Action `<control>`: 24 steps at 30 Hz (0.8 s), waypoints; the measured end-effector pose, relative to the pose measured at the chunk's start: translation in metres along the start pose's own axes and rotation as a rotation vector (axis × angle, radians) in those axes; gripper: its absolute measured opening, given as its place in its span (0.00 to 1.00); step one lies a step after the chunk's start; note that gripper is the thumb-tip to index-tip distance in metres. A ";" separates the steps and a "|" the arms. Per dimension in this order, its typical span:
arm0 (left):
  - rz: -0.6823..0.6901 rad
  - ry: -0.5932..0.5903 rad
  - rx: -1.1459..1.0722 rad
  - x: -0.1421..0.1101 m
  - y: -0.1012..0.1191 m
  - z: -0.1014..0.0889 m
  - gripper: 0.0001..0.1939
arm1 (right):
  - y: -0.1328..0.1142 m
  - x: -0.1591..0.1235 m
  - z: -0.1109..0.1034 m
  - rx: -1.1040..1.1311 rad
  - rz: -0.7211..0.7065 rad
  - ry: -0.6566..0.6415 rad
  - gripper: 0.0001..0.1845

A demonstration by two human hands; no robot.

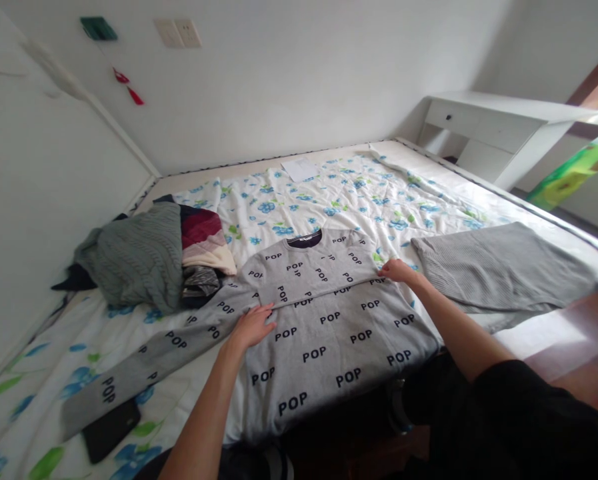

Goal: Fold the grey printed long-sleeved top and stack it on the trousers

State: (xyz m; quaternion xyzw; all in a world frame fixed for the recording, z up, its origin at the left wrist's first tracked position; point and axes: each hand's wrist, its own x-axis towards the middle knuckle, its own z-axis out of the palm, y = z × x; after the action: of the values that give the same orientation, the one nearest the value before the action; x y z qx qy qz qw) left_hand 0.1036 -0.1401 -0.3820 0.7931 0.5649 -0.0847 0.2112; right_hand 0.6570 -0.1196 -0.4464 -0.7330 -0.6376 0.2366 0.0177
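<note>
A grey sweater [329,337] printed with black "POP" lettering lies spread on the bed, its neckline facing away from me. One sleeve lies across the chest, while the other sleeve [176,341] stretches out to the left. My left hand [251,327] rests on the sweater near its left armpit, fingers extended and open. At the right edge of the sweater, my right hand [397,271] is closed, its fingers pinching the fabric by the shoulder end of the folded sleeve. Part of a black phone-like object [111,430] shows from under the outstretched cuff.
A pile of clothes [139,257], with a green-grey cable knit on top, sits at the left. A folded grey ribbed garment [503,267] lies at the right. Beneath is a floral sheet [323,190] with a white paper [299,169]. A white desk [489,127] stands beyond the bed.
</note>
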 end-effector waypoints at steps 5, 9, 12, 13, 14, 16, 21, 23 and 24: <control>0.001 -0.060 0.069 0.004 -0.004 0.005 0.30 | 0.001 0.021 0.004 0.174 0.189 0.118 0.22; 0.007 -0.074 0.107 0.006 -0.006 0.009 0.31 | -0.005 0.046 0.005 0.563 0.323 0.164 0.20; 0.004 -0.066 0.092 0.007 -0.009 0.013 0.29 | -0.010 0.066 0.004 0.972 0.341 0.129 0.18; 0.004 -0.063 0.086 0.008 -0.010 0.013 0.29 | -0.012 0.072 0.005 1.056 0.342 0.125 0.18; 0.005 -0.060 0.082 0.008 -0.011 0.014 0.28 | -0.014 0.078 0.005 1.104 0.345 0.122 0.18; 0.010 -0.051 0.069 0.008 -0.012 0.015 0.28 | -0.017 0.091 0.007 1.109 0.368 0.132 0.19; 0.002 -0.047 0.039 0.007 -0.013 0.015 0.28 | -0.026 0.130 0.004 0.766 0.400 0.212 0.24; -0.002 -0.059 0.042 0.007 -0.012 0.015 0.30 | -0.028 0.145 0.002 0.623 0.397 0.243 0.26; -0.006 -0.063 0.043 0.007 -0.012 0.015 0.30 | -0.028 0.152 0.002 0.574 0.395 0.255 0.26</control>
State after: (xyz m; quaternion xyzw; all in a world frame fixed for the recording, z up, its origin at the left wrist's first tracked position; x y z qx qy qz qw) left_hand 0.0963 -0.1371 -0.4015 0.7927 0.5585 -0.1223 0.2116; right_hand 0.6414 0.0285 -0.4880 -0.8307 -0.3842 0.3114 0.2556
